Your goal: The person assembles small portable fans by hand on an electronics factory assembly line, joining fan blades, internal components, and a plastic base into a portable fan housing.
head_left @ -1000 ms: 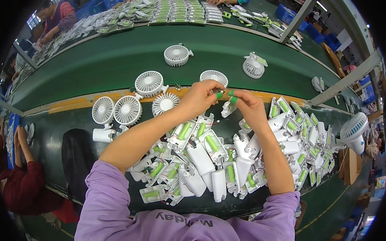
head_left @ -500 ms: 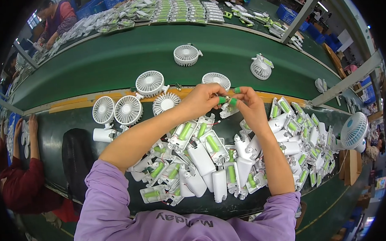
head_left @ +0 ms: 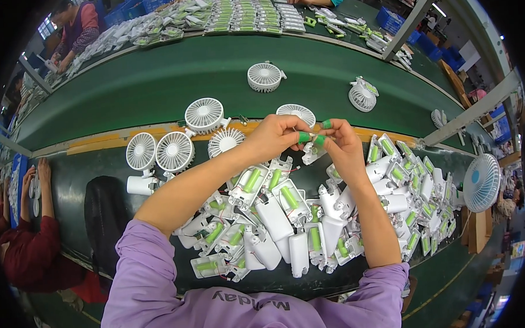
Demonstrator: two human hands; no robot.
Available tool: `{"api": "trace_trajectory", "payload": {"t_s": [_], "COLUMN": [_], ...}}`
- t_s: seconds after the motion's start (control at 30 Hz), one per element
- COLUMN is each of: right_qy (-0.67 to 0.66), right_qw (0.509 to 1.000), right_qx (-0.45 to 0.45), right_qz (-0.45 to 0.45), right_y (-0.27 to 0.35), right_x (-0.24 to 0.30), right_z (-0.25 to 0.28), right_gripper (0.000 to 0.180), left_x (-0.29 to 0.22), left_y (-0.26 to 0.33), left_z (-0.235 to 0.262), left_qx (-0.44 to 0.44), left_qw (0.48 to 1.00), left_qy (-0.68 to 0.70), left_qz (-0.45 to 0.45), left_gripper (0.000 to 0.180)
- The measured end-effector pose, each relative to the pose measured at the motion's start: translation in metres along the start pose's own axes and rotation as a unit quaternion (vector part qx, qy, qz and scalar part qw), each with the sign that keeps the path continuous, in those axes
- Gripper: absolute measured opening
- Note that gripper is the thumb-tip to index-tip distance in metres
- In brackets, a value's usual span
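Observation:
My left hand [head_left: 275,139] and my right hand [head_left: 346,148] meet above the middle of the bench, fingertips pinched close together. Green tape wraps several of the fingertips. What they pinch is small and mostly hidden by the fingers. Just below the fingertips shows a small white plastic piece [head_left: 312,155]; whether it is held or lies there I cannot tell. A white round fan head [head_left: 296,111] sits right behind my hands. Under my forearms lies a heap of white fan handle shells [head_left: 273,217], many open with green battery cells [head_left: 289,197] inside.
More fan heads [head_left: 204,114] stand to the left along the yellow-edged rail. Others [head_left: 264,77] lie on the green conveyor belt [head_left: 153,75]. At the right stands a larger white fan [head_left: 481,182]. A black chair back [head_left: 105,220] and a co-worker's hands [head_left: 42,173] are at the left.
The fan heads on the belt have moved right and slightly toward me. My hands stay nearly in place, fingers still pinched together. The larger fan at the right has turned.

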State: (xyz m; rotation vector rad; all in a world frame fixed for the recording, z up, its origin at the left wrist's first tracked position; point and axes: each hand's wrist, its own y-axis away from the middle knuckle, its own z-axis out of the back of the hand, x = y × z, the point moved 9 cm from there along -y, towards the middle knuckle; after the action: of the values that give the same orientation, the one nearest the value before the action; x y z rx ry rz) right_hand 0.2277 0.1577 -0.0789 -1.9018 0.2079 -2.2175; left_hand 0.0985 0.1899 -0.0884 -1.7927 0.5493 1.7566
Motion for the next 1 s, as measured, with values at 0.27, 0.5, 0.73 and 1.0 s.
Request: {"api": "trace_trajectory", "payload": {"t_s": [0.27, 0.5, 0.73, 1.0], "right_qy": [-0.072, -0.065, 0.1, 0.305], "right_qw": [0.995, 0.992, 0.994, 0.934], "right_qx": [0.06, 0.096, -0.051, 0.174], "right_qz": [-0.034, -0.04, -0.012, -0.059], "right_y": [0.001, 0.001, -0.004, 0.015], "right_x": [0.0, -0.003, 0.006, -0.006], "right_z": [-0.01, -0.014, 0.011, -0.021], "right_gripper": [0.02, 0.017, 0.021, 0.031], "left_x": [-0.006, -0.007, 0.012, -0.014], "left_y": [0.007, 0.012, -0.01, -0.091], "left_z": [-0.001, -0.004, 0.004, 0.022], "left_qx": [0.005, 0.006, -0.043, -0.126], "left_qw": [1.0, 1.0, 0.996, 0.987], "left_qy": [0.023, -0.015, 0.046, 0.073], "left_qz": [0.009, 0.012, 0.061, 0.06], "left_gripper": [0.014, 0.011, 0.013, 0.018]}}
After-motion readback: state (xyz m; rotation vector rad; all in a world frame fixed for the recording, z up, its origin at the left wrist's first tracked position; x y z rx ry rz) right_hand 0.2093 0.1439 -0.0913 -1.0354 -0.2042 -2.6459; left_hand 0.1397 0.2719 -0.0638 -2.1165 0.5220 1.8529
